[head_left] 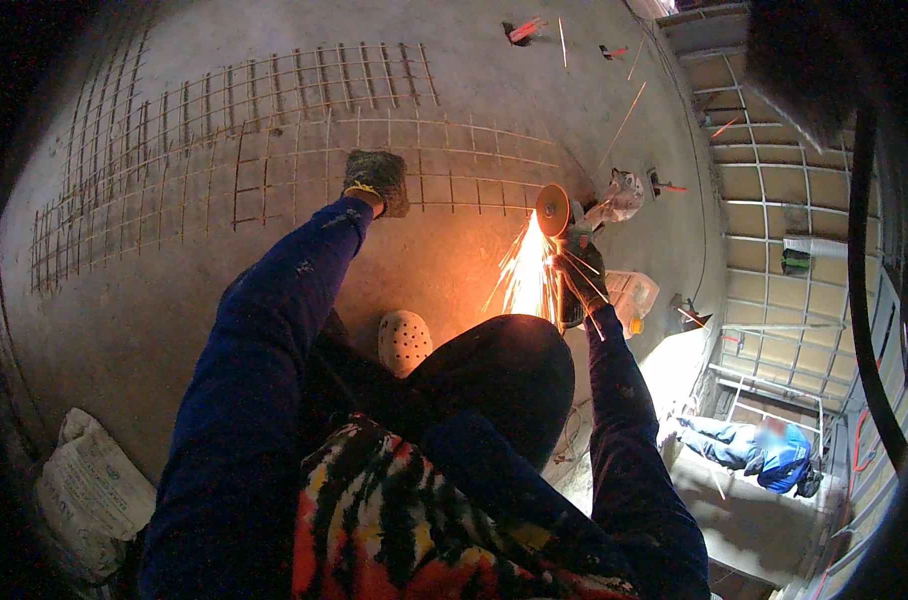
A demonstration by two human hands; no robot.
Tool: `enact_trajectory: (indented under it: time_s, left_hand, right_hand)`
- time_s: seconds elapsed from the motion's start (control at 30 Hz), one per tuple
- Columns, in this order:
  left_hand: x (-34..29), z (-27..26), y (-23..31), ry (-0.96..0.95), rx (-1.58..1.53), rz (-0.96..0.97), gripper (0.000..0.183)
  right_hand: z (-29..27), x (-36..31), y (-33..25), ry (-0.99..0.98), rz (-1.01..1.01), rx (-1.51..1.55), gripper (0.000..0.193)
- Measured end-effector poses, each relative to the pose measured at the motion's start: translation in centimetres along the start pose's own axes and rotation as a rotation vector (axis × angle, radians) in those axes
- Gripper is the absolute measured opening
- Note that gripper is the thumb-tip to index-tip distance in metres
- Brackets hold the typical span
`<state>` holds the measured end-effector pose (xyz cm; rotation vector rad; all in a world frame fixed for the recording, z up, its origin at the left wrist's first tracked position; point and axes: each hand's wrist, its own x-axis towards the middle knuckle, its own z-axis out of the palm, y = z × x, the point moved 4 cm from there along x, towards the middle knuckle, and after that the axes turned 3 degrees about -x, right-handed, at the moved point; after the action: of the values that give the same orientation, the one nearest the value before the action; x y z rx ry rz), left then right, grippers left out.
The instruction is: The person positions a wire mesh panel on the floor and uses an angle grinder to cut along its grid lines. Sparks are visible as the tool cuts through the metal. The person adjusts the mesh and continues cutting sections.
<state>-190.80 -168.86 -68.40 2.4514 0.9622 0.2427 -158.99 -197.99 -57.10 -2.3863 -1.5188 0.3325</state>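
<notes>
My left hand [376, 183], in a dark knit glove, is closed on the near side of a steel wire mesh [266, 180] lying on the floor. A gloved right hand [582, 276] grips an angle grinder [577, 244] near the mesh's right end. The grinder's round cutting disc [553, 211] meets the end of the wire there. Bright sparks [530, 275] spray from the contact toward my knee. The glove and the glare hide the fingers of my right hand in part.
Another mesh piece [264, 88] lies beyond. A clear plastic container [634, 297] and a crumpled plastic bag [622, 196] are right of the grinder. My perforated clog [405, 342] is below the mesh. A white sack [96, 480] sits lower left. Far right, a person in blue [782, 462] is near metal framing.
</notes>
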Motion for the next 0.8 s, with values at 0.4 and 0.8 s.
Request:
enact_trajectory:
  time_s: [0.4, 0.8]
  left_hand:
    - [-0.2, -0.2, 0.0, 0.047, -0.067, -0.010, 0.037]
    - [-0.1, 0.2, 0.0, 0.039, -0.007, 0.000, 0.038]
  right_hand:
    - [2.6, -0.3, 4.0, -0.161, 0.375, 0.989, 0.031]
    - [0.0, 0.0, -0.5, 0.043, -0.208, -0.424, 0.031]
